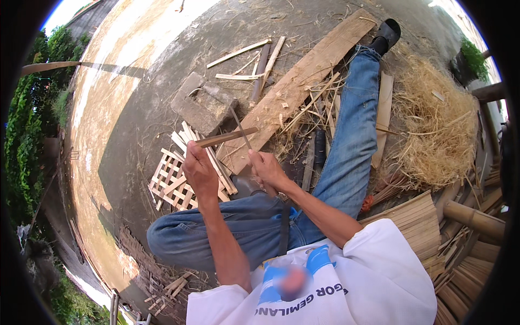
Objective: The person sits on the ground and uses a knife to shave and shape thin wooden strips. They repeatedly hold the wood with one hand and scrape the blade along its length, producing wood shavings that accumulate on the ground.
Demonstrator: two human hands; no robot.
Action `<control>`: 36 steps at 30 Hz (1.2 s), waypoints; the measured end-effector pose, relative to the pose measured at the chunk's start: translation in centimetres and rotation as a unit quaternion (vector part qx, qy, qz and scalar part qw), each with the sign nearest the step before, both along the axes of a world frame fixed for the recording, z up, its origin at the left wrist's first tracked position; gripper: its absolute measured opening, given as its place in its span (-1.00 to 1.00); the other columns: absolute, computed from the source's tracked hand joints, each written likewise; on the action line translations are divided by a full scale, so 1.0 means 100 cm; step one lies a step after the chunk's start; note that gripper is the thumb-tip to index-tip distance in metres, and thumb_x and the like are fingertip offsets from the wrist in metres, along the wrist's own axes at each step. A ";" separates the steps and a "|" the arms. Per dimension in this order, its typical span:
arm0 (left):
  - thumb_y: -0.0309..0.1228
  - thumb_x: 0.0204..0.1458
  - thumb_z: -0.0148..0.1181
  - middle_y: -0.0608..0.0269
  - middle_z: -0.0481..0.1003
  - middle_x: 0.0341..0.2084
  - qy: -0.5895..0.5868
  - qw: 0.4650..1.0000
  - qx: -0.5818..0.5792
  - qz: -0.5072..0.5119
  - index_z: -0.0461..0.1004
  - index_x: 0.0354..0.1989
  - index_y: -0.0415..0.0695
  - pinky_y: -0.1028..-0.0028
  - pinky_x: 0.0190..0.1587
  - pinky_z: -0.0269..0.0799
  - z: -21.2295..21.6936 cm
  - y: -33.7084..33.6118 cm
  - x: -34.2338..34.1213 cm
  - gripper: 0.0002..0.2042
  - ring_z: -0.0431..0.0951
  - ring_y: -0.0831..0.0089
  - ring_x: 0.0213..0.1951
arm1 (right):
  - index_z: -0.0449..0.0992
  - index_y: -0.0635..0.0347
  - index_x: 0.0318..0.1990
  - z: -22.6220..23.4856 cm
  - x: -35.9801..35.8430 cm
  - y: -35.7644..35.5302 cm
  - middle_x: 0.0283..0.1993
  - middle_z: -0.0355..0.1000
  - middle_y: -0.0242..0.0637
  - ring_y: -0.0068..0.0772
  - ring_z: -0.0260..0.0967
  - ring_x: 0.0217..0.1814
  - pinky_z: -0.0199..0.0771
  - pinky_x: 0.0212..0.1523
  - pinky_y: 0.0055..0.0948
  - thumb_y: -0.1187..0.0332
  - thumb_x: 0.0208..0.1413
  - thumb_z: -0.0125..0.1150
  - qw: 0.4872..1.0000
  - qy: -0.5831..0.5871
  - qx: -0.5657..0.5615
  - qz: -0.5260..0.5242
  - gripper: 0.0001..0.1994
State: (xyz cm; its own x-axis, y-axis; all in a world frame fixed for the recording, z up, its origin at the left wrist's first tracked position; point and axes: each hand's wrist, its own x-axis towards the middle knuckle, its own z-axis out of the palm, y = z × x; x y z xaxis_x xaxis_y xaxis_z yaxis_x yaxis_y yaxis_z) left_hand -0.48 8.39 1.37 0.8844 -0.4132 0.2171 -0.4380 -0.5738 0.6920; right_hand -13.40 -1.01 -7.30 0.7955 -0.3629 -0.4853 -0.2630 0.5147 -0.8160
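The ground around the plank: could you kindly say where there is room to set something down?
Mostly bare are the shaded ground between the grey block and the sunlit ground, and the far stretch of the plank near the foot. Crowded: the woven lattice and strips by the left hand, and the shavings heap right of the outstretched leg.

Layout: seated worker, stock all round on the ground

Sides are the worker's. Strip (225, 138) in the left hand (199, 170), knife (236, 118) in the right hand (266, 169); they cross in front of the body. Stone block (196, 105) ahead, slightly left. Plank (311, 67) runs from just past the hands out ahead-right, inside the outstretched right leg (346, 135). Lattice (167, 180) left, beyond the folded left leg (211, 233), bundled slats (225, 170) by its right side. Shavings heap (433, 124) right of the right leg, slatted panel (409, 223) by the right hip.
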 end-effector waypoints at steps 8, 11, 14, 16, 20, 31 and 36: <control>-0.17 0.47 -0.25 0.04 0.29 -0.66 0.009 0.999 -0.006 0.031 0.31 -0.41 -0.33 0.20 -0.40 0.23 -0.006 0.005 0.006 -0.52 0.24 0.18 -0.57 | 0.41 0.29 -0.32 0.023 -0.029 0.023 -0.67 0.23 -0.27 -0.47 0.25 -0.67 0.25 -0.61 -0.30 0.02 0.42 0.00 0.991 -0.053 -0.114 0.056 -0.55; -0.15 0.48 -0.26 0.09 0.29 -0.65 0.065 0.994 -0.007 0.093 0.32 -0.39 -0.33 0.21 -0.39 0.25 -0.002 0.022 0.017 -0.51 0.23 0.19 -0.56 | 0.40 0.29 -0.34 0.034 -0.026 0.019 -0.67 0.24 -0.28 -0.48 0.24 -0.67 0.25 -0.62 -0.31 0.01 0.42 0.01 0.995 -0.012 -0.064 0.071 -0.54; -0.14 0.48 -0.26 0.07 0.33 -0.63 0.037 0.997 -0.008 0.066 0.34 -0.40 -0.32 0.19 -0.36 0.27 -0.010 0.013 0.014 -0.50 0.30 0.17 -0.55 | 0.40 0.26 -0.36 0.011 -0.029 0.034 -0.66 0.28 -0.35 -0.54 0.22 -0.72 0.23 -0.71 -0.39 -0.01 0.42 -0.03 0.960 -0.103 -0.261 0.013 -0.52; -0.14 0.48 -0.26 0.07 0.35 -0.62 0.018 0.999 0.002 0.050 0.34 -0.40 -0.33 0.19 -0.35 0.29 -0.012 0.015 0.012 -0.49 0.33 0.19 -0.54 | 0.39 0.29 -0.35 -0.003 -0.038 0.037 -0.65 0.31 -0.28 -0.47 0.26 -0.70 0.28 -0.66 -0.33 -0.01 0.42 -0.01 0.999 0.024 0.001 0.025 -0.52; -0.13 0.47 -0.25 0.08 0.37 -0.59 0.037 0.994 -0.020 0.100 0.35 -0.37 -0.33 0.19 -0.34 0.29 -0.011 0.020 0.026 -0.50 0.34 0.21 -0.51 | 0.38 0.34 -0.37 0.025 -0.032 0.019 -0.62 0.31 -0.14 -0.29 0.32 -0.60 0.34 -0.46 -0.16 0.03 0.41 0.03 0.985 0.000 -0.158 0.074 -0.52; -0.08 0.47 -0.25 0.09 0.40 -0.59 0.060 0.992 -0.024 0.105 0.39 -0.39 -0.35 0.25 -0.39 0.29 -0.024 0.031 0.027 -0.45 0.37 0.31 -0.52 | 0.35 0.35 -0.42 -0.012 -0.043 0.042 -0.62 0.27 -0.07 -0.20 0.31 -0.55 0.29 -0.41 -0.05 0.02 0.39 0.05 0.961 -0.067 -0.268 0.028 -0.50; -0.11 0.47 -0.25 0.08 0.41 -0.57 0.070 0.986 -0.046 0.143 0.38 -0.41 -0.34 0.22 -0.34 0.31 -0.026 0.028 0.032 -0.46 0.39 0.27 -0.50 | 0.41 0.33 -0.38 -0.038 -0.044 0.030 -0.61 0.25 -0.07 -0.21 0.19 -0.55 0.27 -0.43 -0.14 0.02 0.38 0.07 0.969 0.016 -0.244 0.037 -0.52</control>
State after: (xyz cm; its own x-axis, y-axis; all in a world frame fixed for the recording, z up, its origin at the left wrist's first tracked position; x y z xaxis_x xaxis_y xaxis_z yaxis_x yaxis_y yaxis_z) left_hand 2.73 11.14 -1.19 0.9860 -0.1261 0.1093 -0.1632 -0.5921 0.7892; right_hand -17.80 2.03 -11.12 0.8151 -0.4986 -0.2949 -0.3138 0.0479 -0.9483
